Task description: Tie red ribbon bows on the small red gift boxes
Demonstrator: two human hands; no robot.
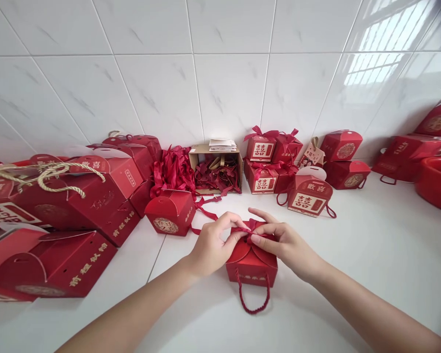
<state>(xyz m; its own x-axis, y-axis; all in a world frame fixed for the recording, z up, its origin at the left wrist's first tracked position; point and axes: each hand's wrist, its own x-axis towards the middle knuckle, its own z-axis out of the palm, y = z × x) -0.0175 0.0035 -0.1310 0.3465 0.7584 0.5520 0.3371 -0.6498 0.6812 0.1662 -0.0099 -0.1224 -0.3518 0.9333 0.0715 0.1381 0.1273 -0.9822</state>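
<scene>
Pinching a red ribbon (253,223) atop a small gift box (252,277). Left hand (210,246): thumb and forefinger closed on the ribbon. Right hand (292,246) just beside, thumb and a finger also gripping it, another finger stretched out. Gift box upright on the white counter (393,255), between both hands; rounded lid flaps folded over, cord handle (254,311) looping out on the near side. Beyond: loose ribbon heap (172,171) beside an open carton (192,169) of dark red strips. Right of carton, stacked boxes (263,149) topped with bows, near tiled wall (228,93).
</scene>
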